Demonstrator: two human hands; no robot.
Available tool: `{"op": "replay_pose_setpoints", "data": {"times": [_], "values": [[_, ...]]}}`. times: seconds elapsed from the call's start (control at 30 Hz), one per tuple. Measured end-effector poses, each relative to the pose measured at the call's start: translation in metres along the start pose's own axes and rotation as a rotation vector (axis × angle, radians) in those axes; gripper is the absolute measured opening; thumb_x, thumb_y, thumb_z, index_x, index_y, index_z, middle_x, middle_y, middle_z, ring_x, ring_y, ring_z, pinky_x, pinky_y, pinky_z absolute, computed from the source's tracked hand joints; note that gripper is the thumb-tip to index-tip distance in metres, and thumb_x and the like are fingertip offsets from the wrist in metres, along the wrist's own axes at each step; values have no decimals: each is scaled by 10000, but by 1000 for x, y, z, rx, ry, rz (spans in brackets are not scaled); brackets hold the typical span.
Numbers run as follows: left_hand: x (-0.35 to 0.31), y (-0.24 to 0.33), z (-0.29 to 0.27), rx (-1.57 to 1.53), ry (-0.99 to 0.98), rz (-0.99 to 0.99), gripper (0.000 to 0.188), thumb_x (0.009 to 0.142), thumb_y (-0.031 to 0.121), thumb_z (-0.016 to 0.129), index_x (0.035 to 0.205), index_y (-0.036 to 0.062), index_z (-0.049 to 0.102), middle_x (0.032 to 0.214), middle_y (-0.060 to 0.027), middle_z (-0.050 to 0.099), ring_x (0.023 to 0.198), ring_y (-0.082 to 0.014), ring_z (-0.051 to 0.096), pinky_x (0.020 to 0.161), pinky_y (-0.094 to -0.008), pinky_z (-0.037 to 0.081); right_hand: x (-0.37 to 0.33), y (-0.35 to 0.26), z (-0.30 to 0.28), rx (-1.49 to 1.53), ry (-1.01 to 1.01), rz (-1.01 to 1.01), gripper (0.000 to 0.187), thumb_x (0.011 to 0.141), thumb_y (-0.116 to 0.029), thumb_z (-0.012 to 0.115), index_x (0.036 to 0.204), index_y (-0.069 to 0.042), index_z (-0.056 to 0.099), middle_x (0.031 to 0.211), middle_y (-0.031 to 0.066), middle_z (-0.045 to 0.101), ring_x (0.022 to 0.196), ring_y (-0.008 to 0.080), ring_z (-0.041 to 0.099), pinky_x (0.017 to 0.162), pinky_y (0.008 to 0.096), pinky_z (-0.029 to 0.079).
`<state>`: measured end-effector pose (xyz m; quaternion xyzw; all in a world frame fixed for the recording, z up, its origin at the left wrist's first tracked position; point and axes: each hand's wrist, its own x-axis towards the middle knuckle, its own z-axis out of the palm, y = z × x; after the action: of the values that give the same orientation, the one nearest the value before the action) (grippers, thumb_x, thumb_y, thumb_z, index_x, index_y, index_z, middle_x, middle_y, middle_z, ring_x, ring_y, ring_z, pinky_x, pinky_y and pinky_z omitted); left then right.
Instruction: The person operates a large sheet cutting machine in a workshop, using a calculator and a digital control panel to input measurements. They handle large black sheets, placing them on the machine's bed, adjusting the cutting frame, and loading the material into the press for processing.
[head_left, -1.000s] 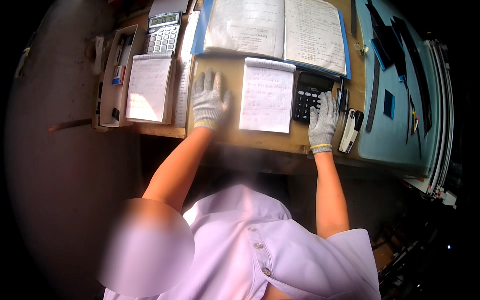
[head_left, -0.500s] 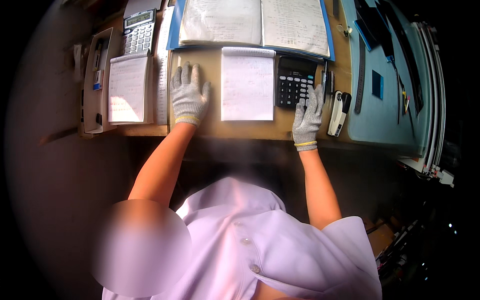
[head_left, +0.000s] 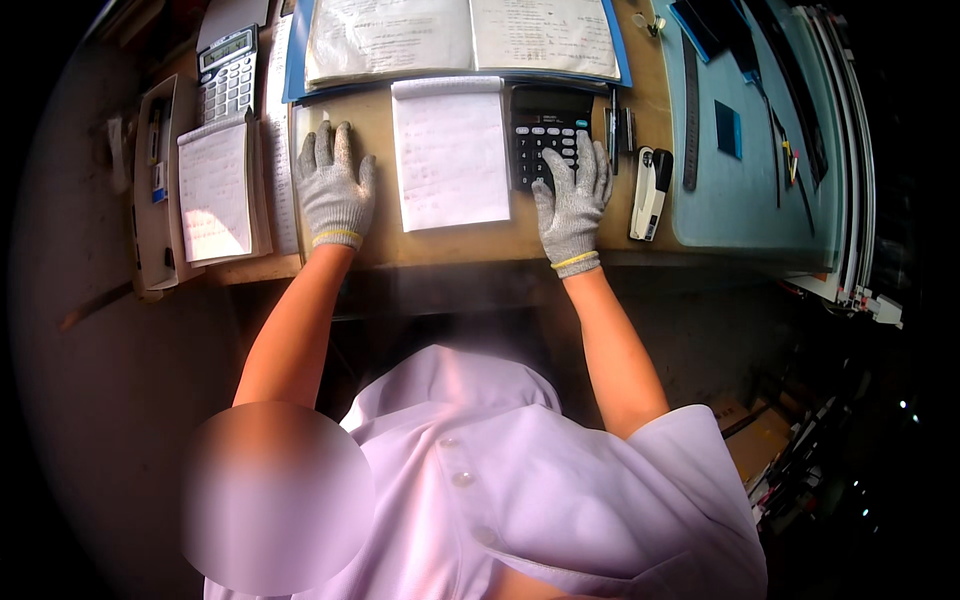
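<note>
My left hand (head_left: pixel 336 190), in a grey knitted glove with a yellow cuff band, lies flat on the brown desk with its fingers stretched out. My right hand (head_left: pixel 574 205), gloved the same way, rests over the lower right keys of a black desk calculator (head_left: pixel 527 148). Its fingers are spread and hold nothing. Between the hands lies a white notepad (head_left: pixel 452 155) with faint handwriting. Beyond it an open blue folder (head_left: pixel 296 60) bears handwritten sheets (head_left: pixel 390 35).
Right of the calculator are pens (head_left: pixel 614 130) and a white-and-black stapler (head_left: pixel 650 195). Further right lies a blue-green cutting mat (head_left: pixel 730 205) with a dark ruler (head_left: pixel 690 120). At left stand a silver calculator (head_left: pixel 229 75), a thick notepad (head_left: pixel 215 190) and a narrow box (head_left: pixel 150 240).
The whole view has shifted, so the desk things sit further left. My right hand has spread its fingers and moved further over the calculator keys. My left hand stays flat on the desk.
</note>
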<state>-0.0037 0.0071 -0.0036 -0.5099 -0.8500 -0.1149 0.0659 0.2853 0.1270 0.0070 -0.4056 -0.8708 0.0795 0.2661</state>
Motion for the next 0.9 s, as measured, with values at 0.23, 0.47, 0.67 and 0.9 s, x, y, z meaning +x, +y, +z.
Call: {"op": "replay_pose_setpoints", "data": {"times": [0.23,0.47,0.67,0.9], "values": [[1,0,0,0,5,-2,559,925,330,603,1411,80,489,1452,-200,467,1339,-402,411,1130,-493,315,-9,11,-5,9,24,54,405,921,-306,600,1251,-71,606,1509,220,379,1389,447,334,1133,562,256],[0,0,1,-14,10,-7,562,927,332,602,1417,84,483,1452,-199,470,1339,-405,414,1129,-495,314,-13,12,-9,-1,17,59,330,909,-278,617,1160,-65,640,1482,214,421,1384,436,348,1126,559,274],[1,-1,2,-27,14,-7,569,908,335,616,1404,82,496,1464,-188,461,1338,-409,408,1128,-503,308,8,-5,8,22,4,0,313,894,-294,631,1119,-77,664,1484,229,407,1378,450,347,1123,566,272],[2,0,0,-15,7,-1,557,928,332,601,1416,92,481,1446,-196,472,1346,-405,404,1129,-497,315,20,-15,18,33,4,-1,350,906,-301,625,1171,-74,640,1483,219,408,1367,455,354,1130,555,275]]}}
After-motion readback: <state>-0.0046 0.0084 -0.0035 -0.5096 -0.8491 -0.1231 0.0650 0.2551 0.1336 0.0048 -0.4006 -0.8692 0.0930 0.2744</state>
